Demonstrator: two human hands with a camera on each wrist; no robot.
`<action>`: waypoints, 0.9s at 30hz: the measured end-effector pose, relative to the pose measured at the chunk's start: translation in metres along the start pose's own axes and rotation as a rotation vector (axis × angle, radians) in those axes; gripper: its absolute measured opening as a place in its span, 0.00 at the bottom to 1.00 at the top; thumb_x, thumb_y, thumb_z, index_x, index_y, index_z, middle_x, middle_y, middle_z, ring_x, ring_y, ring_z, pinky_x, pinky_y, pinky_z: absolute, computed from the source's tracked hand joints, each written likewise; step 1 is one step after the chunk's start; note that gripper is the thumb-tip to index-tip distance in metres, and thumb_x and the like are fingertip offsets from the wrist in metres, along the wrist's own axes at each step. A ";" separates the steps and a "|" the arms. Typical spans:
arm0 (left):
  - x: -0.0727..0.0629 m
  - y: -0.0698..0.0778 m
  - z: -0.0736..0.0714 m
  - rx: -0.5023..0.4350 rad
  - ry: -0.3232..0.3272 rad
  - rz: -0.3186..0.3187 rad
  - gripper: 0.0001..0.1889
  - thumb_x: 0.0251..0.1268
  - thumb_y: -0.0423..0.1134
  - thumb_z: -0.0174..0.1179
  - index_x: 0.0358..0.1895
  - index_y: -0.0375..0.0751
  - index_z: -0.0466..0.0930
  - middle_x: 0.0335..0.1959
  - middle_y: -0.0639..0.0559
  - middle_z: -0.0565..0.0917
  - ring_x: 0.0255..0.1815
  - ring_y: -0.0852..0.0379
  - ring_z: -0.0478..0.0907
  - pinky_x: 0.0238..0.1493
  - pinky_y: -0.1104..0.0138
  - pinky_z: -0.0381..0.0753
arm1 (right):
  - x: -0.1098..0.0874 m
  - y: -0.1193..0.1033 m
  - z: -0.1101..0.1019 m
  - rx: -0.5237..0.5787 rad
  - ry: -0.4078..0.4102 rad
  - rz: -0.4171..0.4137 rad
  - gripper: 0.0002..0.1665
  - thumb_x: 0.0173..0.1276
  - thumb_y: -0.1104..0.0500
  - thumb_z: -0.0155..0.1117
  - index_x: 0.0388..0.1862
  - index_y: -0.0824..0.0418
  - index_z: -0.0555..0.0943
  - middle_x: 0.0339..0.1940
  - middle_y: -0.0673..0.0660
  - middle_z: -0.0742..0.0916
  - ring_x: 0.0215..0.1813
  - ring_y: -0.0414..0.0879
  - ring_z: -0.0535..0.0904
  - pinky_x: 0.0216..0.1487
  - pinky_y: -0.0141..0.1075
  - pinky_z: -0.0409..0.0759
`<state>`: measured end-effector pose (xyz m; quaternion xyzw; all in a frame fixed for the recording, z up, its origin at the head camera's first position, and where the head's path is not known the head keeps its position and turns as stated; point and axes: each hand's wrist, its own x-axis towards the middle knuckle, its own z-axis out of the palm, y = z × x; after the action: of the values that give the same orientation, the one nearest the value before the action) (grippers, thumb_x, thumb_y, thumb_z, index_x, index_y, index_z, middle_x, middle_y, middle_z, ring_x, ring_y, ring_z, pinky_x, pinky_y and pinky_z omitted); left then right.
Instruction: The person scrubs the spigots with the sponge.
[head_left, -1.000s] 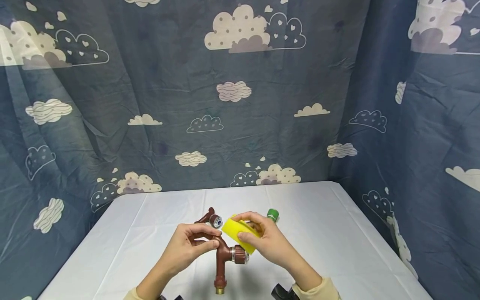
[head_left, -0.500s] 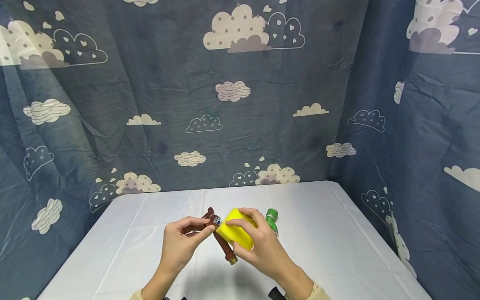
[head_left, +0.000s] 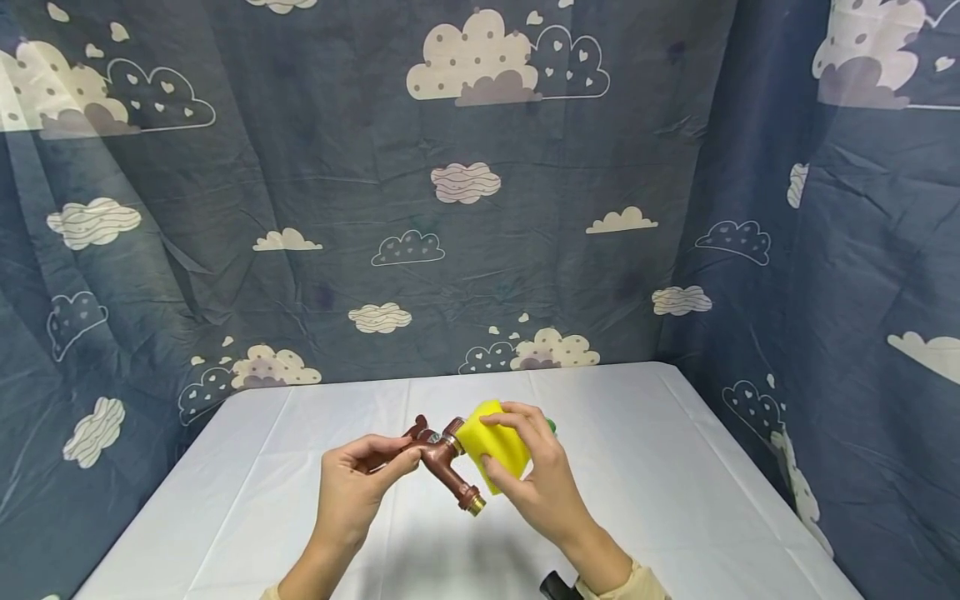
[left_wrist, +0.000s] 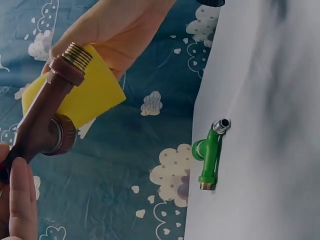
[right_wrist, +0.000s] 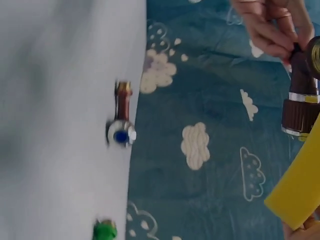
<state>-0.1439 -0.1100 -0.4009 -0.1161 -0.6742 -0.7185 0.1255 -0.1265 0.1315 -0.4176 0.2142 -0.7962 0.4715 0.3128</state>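
Raised over the table, a brown tap [head_left: 444, 468] with a brass threaded end is pinched at its spout end between the thumb and fingers of my left hand [head_left: 352, 487]. It tilts, thread pointing down and right in the head view. My right hand [head_left: 551, 479] grips a yellow sponge [head_left: 497, 446], whose edge is right at the tap's ribbed knob [right_wrist: 300, 116]. The left wrist view shows the sponge behind the tap, its yellow face overlapped by the brown body.
On the white table [head_left: 630, 433], a green tap [left_wrist: 210, 157] lies behind my right hand, mostly hidden in the head view. A second brown tap [right_wrist: 121, 110] lies behind the held one. Cloud-patterned dark curtains [head_left: 525, 275] surround the table.
The held tap has turned from hanging upright to a slant, its threaded end swung right. The sponge dipped across the tap, then shifted right and up; the knob shows again. Both grips stay.
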 end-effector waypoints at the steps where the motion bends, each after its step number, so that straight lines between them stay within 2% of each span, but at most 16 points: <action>1: 0.000 -0.001 -0.001 -0.011 -0.007 -0.003 0.12 0.55 0.22 0.78 0.42 0.21 0.89 0.34 0.53 0.94 0.40 0.57 0.93 0.48 0.62 0.95 | 0.001 0.000 0.000 0.046 -0.016 0.042 0.26 0.66 0.64 0.74 0.63 0.50 0.83 0.67 0.57 0.83 0.62 0.50 0.82 0.56 0.39 0.89; 5: -0.001 -0.003 -0.003 -0.046 -0.046 0.004 0.11 0.58 0.21 0.76 0.43 0.18 0.87 0.35 0.53 0.94 0.41 0.57 0.93 0.48 0.61 0.94 | 0.006 -0.002 -0.003 0.323 -0.107 0.278 0.24 0.75 0.63 0.67 0.68 0.57 0.79 0.65 0.62 0.84 0.58 0.48 0.85 0.53 0.35 0.89; 8: -0.001 -0.005 -0.006 -0.058 -0.097 0.025 0.11 0.59 0.20 0.74 0.43 0.17 0.86 0.36 0.55 0.94 0.41 0.58 0.93 0.49 0.63 0.94 | 0.011 -0.002 -0.006 0.501 -0.167 0.459 0.23 0.79 0.60 0.61 0.70 0.60 0.75 0.65 0.66 0.83 0.55 0.50 0.84 0.51 0.34 0.87; 12: -0.001 -0.006 -0.011 -0.063 -0.176 0.058 0.10 0.59 0.20 0.74 0.44 0.19 0.87 0.38 0.56 0.93 0.41 0.60 0.92 0.48 0.67 0.94 | 0.014 -0.003 -0.010 0.642 -0.232 0.596 0.24 0.81 0.58 0.56 0.73 0.59 0.73 0.63 0.62 0.79 0.53 0.50 0.78 0.50 0.33 0.84; 17: 0.000 -0.005 -0.018 -0.081 -0.281 0.110 0.09 0.61 0.22 0.74 0.44 0.23 0.89 0.40 0.56 0.93 0.43 0.60 0.92 0.48 0.65 0.94 | 0.013 -0.002 -0.017 0.769 -0.315 0.636 0.19 0.81 0.57 0.53 0.68 0.50 0.76 0.57 0.56 0.79 0.51 0.48 0.77 0.47 0.31 0.84; 20: 0.001 -0.004 -0.021 -0.081 -0.333 0.144 0.09 0.62 0.25 0.75 0.44 0.25 0.90 0.41 0.57 0.94 0.44 0.60 0.91 0.49 0.64 0.94 | 0.013 -0.001 -0.021 0.788 -0.375 0.621 0.18 0.81 0.57 0.52 0.66 0.48 0.76 0.56 0.54 0.80 0.52 0.48 0.77 0.47 0.31 0.84; 23: 0.002 -0.004 -0.024 -0.076 -0.373 0.166 0.09 0.62 0.24 0.75 0.45 0.24 0.90 0.42 0.58 0.93 0.45 0.60 0.90 0.48 0.64 0.94 | 0.013 0.000 -0.021 0.755 -0.418 0.583 0.20 0.81 0.57 0.54 0.68 0.54 0.76 0.56 0.55 0.81 0.52 0.48 0.77 0.47 0.32 0.83; 27: 0.002 -0.004 -0.025 -0.029 -0.392 0.167 0.10 0.60 0.22 0.75 0.44 0.22 0.89 0.41 0.59 0.93 0.44 0.62 0.89 0.45 0.63 0.95 | 0.014 -0.001 -0.018 0.592 -0.437 0.498 0.22 0.81 0.57 0.58 0.69 0.63 0.76 0.59 0.61 0.84 0.51 0.50 0.80 0.47 0.33 0.83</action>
<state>-0.1473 -0.1345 -0.4050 -0.3109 -0.6634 -0.6788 0.0497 -0.1305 0.1466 -0.4007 0.1907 -0.7017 0.6837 -0.0609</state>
